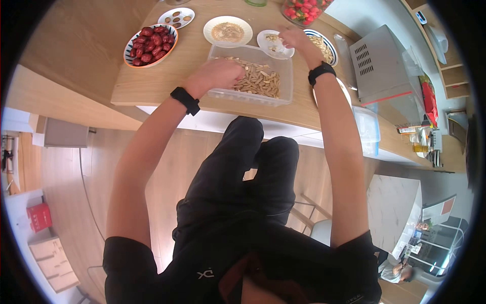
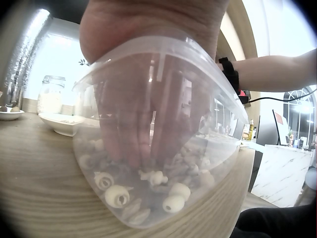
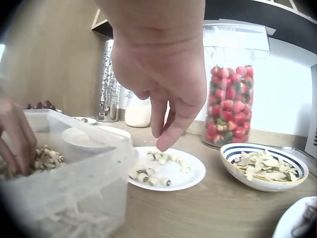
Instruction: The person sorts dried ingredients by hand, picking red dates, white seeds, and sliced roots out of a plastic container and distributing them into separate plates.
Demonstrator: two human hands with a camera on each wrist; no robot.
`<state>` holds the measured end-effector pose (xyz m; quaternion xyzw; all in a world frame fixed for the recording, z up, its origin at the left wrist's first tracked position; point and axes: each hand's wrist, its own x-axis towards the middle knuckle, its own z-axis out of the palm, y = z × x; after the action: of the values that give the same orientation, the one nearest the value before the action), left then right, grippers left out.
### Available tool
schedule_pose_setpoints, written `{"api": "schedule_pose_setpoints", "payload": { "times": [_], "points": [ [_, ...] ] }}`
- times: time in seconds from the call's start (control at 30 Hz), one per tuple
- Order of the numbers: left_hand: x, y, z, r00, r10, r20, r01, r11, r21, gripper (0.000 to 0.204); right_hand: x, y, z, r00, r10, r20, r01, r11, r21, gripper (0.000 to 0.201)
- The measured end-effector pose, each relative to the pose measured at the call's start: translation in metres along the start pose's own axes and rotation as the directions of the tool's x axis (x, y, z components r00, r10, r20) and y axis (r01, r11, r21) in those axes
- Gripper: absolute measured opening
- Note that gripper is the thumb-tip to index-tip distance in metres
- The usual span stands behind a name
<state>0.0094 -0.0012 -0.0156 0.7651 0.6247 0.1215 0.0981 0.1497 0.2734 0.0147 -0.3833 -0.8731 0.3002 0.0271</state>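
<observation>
My left hand (image 1: 216, 74) reaches into a clear plastic container (image 1: 287, 83). Through its wall in the left wrist view, the fingers (image 2: 141, 134) run down to the contents, their tips partly hidden. Long tan pieces (image 1: 263, 81) fill much of it, with pale round lotus seeds (image 2: 117, 197) in one corner. Beyond it, my right hand (image 1: 297, 39) hangs over a small white plate (image 3: 194, 173). Its fingertips (image 3: 164, 143) point down just above several lotus seeds (image 3: 153, 181) with dark tips. Nothing shows pinched between them.
A striped bowl of pale dried slices (image 3: 267, 166) stands right of the plate, a strawberry container (image 3: 230, 106) behind. Leftward are a white dish (image 1: 228, 31), a bowl of red dates (image 1: 151, 46) and a small plate (image 1: 177, 17). A grey appliance (image 1: 379, 63) stands at right.
</observation>
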Motion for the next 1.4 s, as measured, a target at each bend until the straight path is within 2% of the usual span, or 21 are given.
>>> {"api": "schedule_pose_setpoints", "payload": {
  "times": [0.03,0.07,0.13,0.17,0.23,0.27,0.33,0.37,0.43,0.5,0.53,0.6,0.7,0.9,1.13,1.17,1.2,1.23,1.3,1.33,1.4],
  "points": [
    [-0.002,0.0,0.0,1.0,0.011,-0.02,-0.011,1.0,0.003,0.012,0.0,0.0,-0.002,0.999,0.036,-0.034,-0.039,0.996,-0.078,0.048],
    [-0.003,0.0,0.0,1.0,0.002,-0.021,-0.002,1.0,0.001,0.012,-0.002,0.0,0.0,0.999,0.031,-0.027,-0.033,0.996,-0.079,0.048],
    [-0.004,0.001,-0.002,1.0,0.005,-0.029,-0.005,1.0,0.023,0.012,-0.015,0.0,0.0,0.986,0.018,-0.164,-0.03,0.997,-0.071,0.045],
    [-0.004,0.003,-0.005,1.0,0.004,-0.029,-0.004,1.0,0.022,0.012,-0.021,-0.005,-0.003,0.986,0.017,-0.163,-0.029,0.997,-0.071,0.045],
    [-0.003,0.006,-0.008,0.998,-0.037,0.04,0.037,0.999,0.01,0.01,-0.025,-0.01,-0.004,0.977,0.097,-0.188,-0.089,0.995,0.052,0.046],
    [-0.003,0.006,-0.008,0.999,-0.036,0.04,0.036,0.999,0.01,0.01,-0.02,-0.01,-0.002,0.977,0.098,-0.189,-0.09,0.995,0.052,0.046],
    [-0.004,0.005,-0.006,0.999,-0.038,0.01,0.038,0.999,-0.008,0.009,-0.008,-0.011,0.005,0.948,-0.236,-0.213,0.184,0.953,-0.24,0.051],
    [-0.004,0.005,-0.006,0.999,-0.039,0.011,0.039,0.999,-0.006,0.009,-0.008,-0.019,0.011,0.948,-0.236,-0.213,0.184,0.954,-0.238,0.051],
    [-0.003,0.005,-0.007,0.999,-0.034,0.019,0.033,0.999,0.011,0.005,-0.004,-0.043,0.03,0.943,-0.332,-0.035,0.278,0.84,-0.467,0.048],
    [-0.003,0.005,-0.009,0.999,-0.026,0.029,0.025,1.0,0.017,0.005,-0.022,-0.07,0.05,0.928,-0.366,-0.064,0.352,0.922,-0.16,0.064],
    [-0.003,0.005,-0.01,0.999,-0.02,0.038,0.019,1.0,0.019,0.005,-0.027,-0.08,0.056,0.927,-0.368,-0.066,0.355,0.922,-0.156,0.064],
    [-0.003,0.008,-0.012,0.999,-0.025,0.042,0.024,0.999,0.033,0.005,-0.031,-0.093,0.063,0.974,-0.184,0.129,0.197,0.975,-0.1,0.073],
    [-0.005,0.007,-0.008,0.999,-0.028,0.022,0.028,0.999,0.024,0.005,-0.029,-0.094,0.068,0.976,-0.172,0.134,0.195,0.964,-0.182,0.082],
    [-0.003,0.004,-0.003,1.0,-0.016,-0.02,0.016,1.0,-0.013,0.006,-0.038,-0.092,0.066,0.979,-0.161,0.124,0.185,0.96,-0.21,0.088],
    [-0.004,0.005,-0.004,0.999,-0.028,-0.026,0.028,0.999,0.016,0.01,-0.066,-0.095,0.049,0.977,-0.145,0.158,0.198,0.892,-0.406,0.073],
    [-0.005,0.007,-0.005,0.999,-0.027,-0.025,0.027,1.0,0.013,0.01,-0.076,-0.091,0.049,0.953,-0.301,0.04,0.297,0.893,-0.337,0.062],
    [-0.005,0.008,-0.008,0.999,-0.032,-0.002,0.032,0.999,0.0,0.011,-0.085,-0.088,0.048,0.893,-0.441,-0.091,0.402,0.872,-0.281,0.051],
    [-0.006,0.009,-0.01,0.999,-0.038,0.021,0.038,0.999,-0.013,0.013,-0.094,-0.084,0.048,0.892,-0.443,-0.09,0.403,0.871,-0.282,0.051],
    [-0.004,0.007,-0.009,0.998,-0.04,0.046,0.041,0.999,-0.016,0.014,-0.114,-0.072,0.054,0.746,-0.64,-0.182,0.547,0.746,-0.381,0.028],
    [-0.004,0.006,-0.009,0.997,-0.039,0.072,0.04,0.999,-0.017,0.015,-0.122,-0.066,0.057,0.748,-0.636,-0.19,0.543,0.751,-0.377,0.028],
    [-0.004,0.005,-0.01,0.997,-0.04,0.07,0.042,0.999,-0.024,0.014,-0.132,-0.057,0.06,0.658,-0.733,-0.172,0.619,0.656,-0.432,0.023]
  ]
}}
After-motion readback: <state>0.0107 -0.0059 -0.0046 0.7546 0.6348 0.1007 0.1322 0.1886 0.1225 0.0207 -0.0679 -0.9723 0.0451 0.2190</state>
